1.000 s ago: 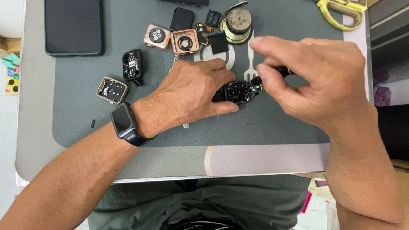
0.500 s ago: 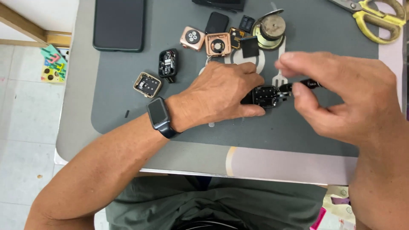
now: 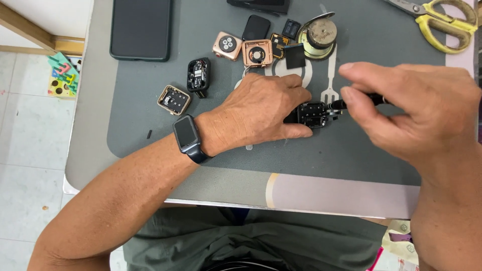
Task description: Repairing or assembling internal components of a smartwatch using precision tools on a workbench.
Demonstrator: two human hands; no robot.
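Pinning the black watch case (image 3: 312,114) to the grey mat (image 3: 150,100), the left hand (image 3: 261,113) lies flat-knuckled over it, fingers and thumb closed on its near edge. The right hand (image 3: 416,108) pinches a thin dark tool (image 3: 351,103) between thumb and forefinger, its tip touching the case's right side.

Compared with a second ago, very little has changed in the hands themselves: same grip on the case, same pinch on the tool, the tip at about the same edge of the case. What has moved is mostly the view, which has swung so the mat's left edge and the floor beside the tabletop (image 3: 321,193) now show, and the yellow scissors (image 3: 442,22) sit further into the corner. I'd judge the work on the case is in a steady stretch of fine probing or prising, not a change of step.

The parts behind the left hand lie where they did: two rose-gold watch bodies (image 3: 243,49), a second black case (image 3: 199,75) standing open, a gold-rimmed case (image 3: 173,99) nearest the wristwatch (image 3: 187,134), a round speaker (image 3: 319,32), and a dark phone (image 3: 141,27) at the far left. None of them touches either hand.
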